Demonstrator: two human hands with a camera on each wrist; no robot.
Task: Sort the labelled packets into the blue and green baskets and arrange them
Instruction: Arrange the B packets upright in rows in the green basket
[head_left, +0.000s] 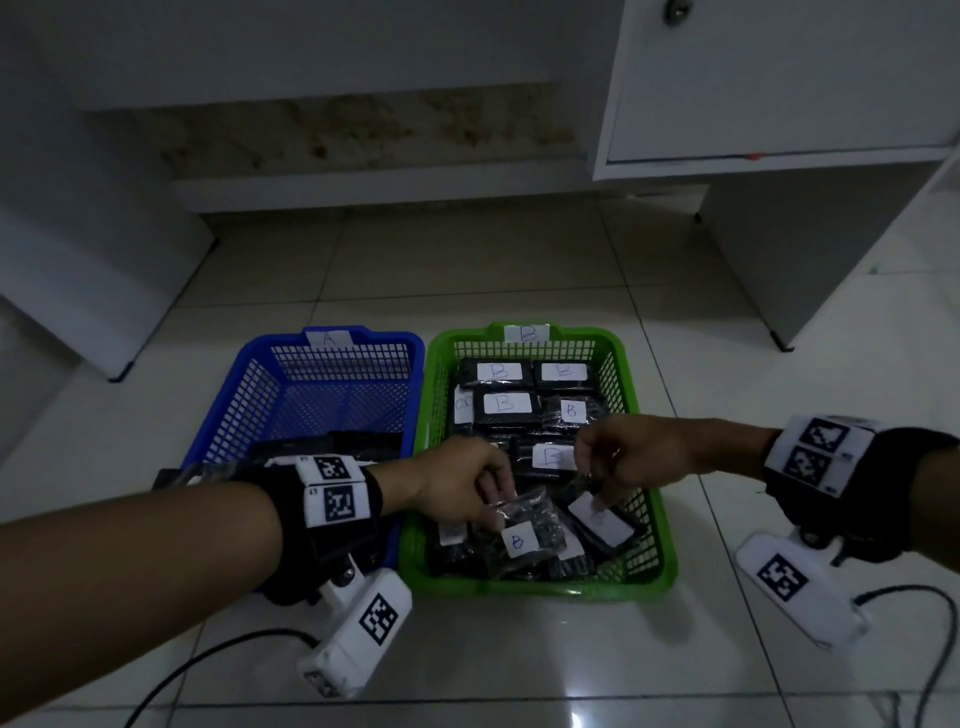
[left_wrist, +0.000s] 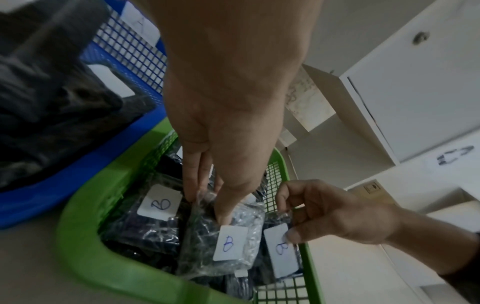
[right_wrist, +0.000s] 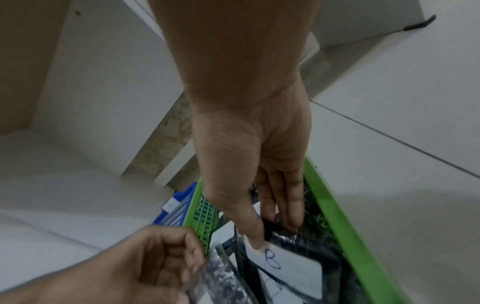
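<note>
1. Fingers (left_wrist: 223, 207) of the left hand (head_left: 457, 480) pinch a B packet (head_left: 519, 535) over the green basket's (head_left: 545, 590) near end; the right hand (head_left: 623, 457) pinches another B packet (head_left: 600, 522) beside it.
2. Arranging seems underway; next, lay both flat in rows.
3. Beyond the left wrist, the blue basket's (head_left: 260, 384) packets are mostly hidden.

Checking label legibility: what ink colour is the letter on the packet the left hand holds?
Blue ink, a handwritten B on the white label of the packet the left hand pinches; clearest in the left wrist view.

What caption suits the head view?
Left hand and right hand each pinch a B packet over the green basket.
</note>
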